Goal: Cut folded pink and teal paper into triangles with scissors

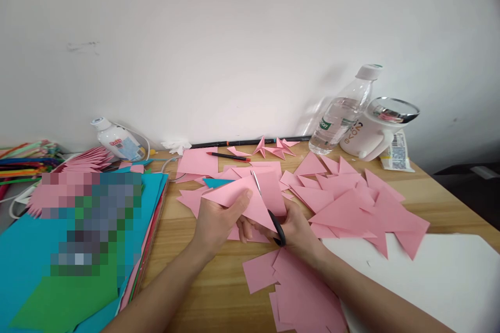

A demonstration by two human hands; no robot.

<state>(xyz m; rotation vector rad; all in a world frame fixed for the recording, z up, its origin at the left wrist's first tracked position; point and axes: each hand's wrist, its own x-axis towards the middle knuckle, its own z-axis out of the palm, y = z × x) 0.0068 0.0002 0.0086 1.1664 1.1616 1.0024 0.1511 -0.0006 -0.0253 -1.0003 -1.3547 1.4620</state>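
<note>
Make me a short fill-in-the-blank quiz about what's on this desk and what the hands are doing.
1. The right hand works black-handled ____ through the paper.
2. The left hand holds a folded sheet coloured ____.
3. The clear water bottle leans against a white ____.
4. On the pink square sheet by the wall lies a red and black ____.

Missing words: scissors; pink; mug; pen
</note>
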